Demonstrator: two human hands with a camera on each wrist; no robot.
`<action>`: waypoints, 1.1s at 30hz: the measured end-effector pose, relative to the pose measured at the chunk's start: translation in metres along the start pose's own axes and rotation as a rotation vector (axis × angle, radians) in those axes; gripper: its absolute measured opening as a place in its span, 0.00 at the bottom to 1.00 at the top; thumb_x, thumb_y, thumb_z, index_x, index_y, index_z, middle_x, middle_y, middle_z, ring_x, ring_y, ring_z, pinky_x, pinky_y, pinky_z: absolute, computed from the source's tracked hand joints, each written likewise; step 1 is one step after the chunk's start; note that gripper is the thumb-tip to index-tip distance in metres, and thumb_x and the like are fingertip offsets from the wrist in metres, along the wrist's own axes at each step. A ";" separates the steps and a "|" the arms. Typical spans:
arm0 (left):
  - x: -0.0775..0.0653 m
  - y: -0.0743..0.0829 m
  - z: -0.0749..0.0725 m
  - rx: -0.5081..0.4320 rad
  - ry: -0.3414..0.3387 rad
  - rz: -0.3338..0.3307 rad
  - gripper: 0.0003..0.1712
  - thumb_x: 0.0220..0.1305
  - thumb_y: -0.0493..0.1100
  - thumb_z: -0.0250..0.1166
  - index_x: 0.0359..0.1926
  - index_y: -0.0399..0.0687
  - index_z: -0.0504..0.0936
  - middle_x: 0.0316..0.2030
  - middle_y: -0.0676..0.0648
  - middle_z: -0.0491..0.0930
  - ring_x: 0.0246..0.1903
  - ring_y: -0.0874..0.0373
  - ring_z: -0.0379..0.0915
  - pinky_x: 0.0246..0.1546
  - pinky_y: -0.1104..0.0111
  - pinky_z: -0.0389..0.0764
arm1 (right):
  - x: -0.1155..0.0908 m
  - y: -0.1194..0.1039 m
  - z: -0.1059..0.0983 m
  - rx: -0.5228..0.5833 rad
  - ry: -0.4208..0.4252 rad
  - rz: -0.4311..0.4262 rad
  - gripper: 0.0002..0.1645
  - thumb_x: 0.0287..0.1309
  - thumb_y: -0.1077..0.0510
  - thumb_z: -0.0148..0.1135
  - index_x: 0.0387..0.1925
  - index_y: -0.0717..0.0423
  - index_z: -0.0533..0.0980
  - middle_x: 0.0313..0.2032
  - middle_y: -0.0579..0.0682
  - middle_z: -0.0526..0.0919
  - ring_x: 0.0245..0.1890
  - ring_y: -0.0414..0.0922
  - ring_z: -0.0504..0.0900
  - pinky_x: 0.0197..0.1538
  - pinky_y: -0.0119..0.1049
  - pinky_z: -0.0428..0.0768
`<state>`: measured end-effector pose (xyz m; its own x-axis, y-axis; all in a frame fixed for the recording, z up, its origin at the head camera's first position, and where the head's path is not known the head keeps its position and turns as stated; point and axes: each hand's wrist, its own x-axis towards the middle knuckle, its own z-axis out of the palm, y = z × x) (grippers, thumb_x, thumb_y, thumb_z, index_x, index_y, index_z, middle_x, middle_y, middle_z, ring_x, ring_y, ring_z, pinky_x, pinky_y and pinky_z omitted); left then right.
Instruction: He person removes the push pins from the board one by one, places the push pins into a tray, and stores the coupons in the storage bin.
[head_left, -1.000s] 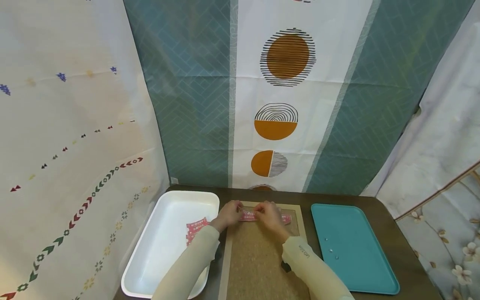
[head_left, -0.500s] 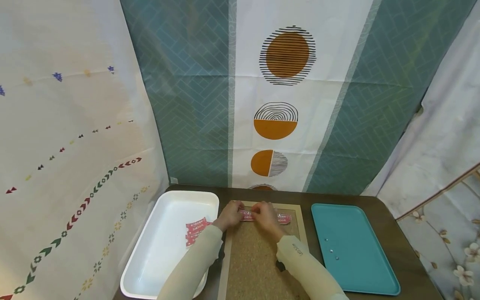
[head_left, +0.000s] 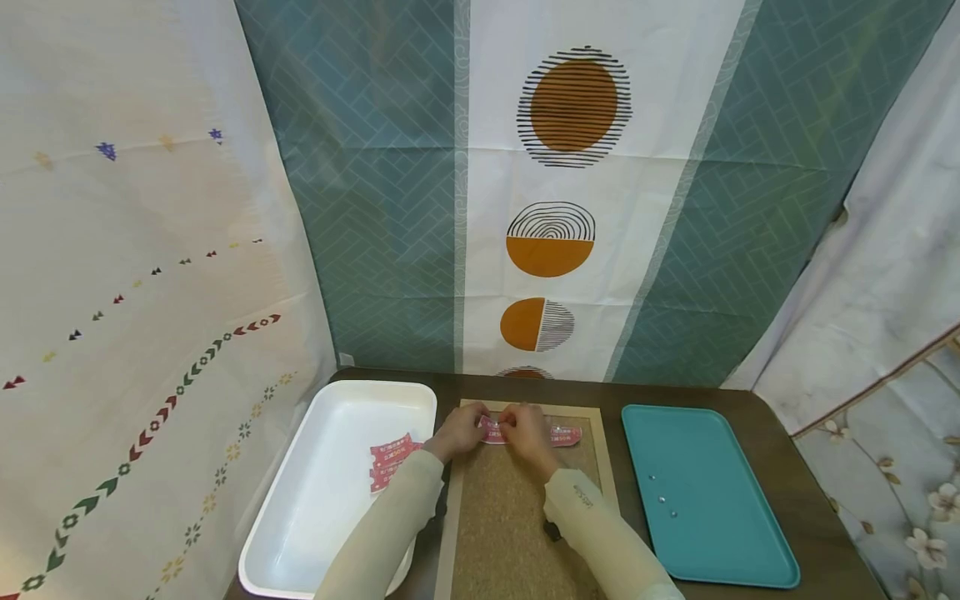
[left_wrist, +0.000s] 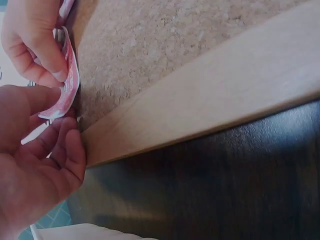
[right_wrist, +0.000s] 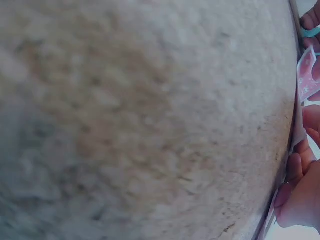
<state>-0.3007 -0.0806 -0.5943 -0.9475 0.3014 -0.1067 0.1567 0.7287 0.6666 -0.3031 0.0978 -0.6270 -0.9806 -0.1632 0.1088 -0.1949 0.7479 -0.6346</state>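
Observation:
A pink printed coupon is held across the top of a cork board. My left hand pinches its left end, thumb on the printed face, as the left wrist view shows. At the coupon's face, the curled fingertips of my right hand meet around a small clear pin, nearly all hidden by them. The coupon bends near the board's wooden frame. To the right of my right hand, another pink coupon lies against the cork.
On the left stands a white tray with several pink coupons inside. A teal tray on the right holds a few small shiny pieces. The dark table ends at curtains behind and at both sides.
My right hand has moved slightly left along the held coupon, and its forearm has followed. The left hand stays at the coupon's left end.

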 end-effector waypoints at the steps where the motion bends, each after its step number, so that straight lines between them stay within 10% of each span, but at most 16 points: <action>1: -0.001 0.000 0.000 0.006 -0.006 0.015 0.14 0.70 0.36 0.66 0.55 0.40 0.82 0.45 0.41 0.85 0.40 0.49 0.77 0.51 0.47 0.83 | 0.000 0.000 0.001 -0.002 0.000 0.001 0.04 0.66 0.60 0.70 0.35 0.48 0.86 0.29 0.41 0.84 0.41 0.47 0.78 0.53 0.57 0.66; 33: 0.008 -0.006 -0.002 0.065 -0.078 0.052 0.13 0.72 0.36 0.65 0.55 0.44 0.83 0.47 0.42 0.86 0.43 0.50 0.79 0.54 0.51 0.84 | 0.013 -0.002 0.002 0.016 -0.068 0.059 0.04 0.61 0.59 0.72 0.31 0.47 0.86 0.26 0.39 0.85 0.34 0.42 0.80 0.51 0.55 0.63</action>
<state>-0.3094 -0.0837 -0.5973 -0.9135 0.3848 -0.1318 0.2254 0.7486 0.6235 -0.3152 0.0929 -0.6252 -0.9865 -0.1628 0.0186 -0.1357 0.7475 -0.6502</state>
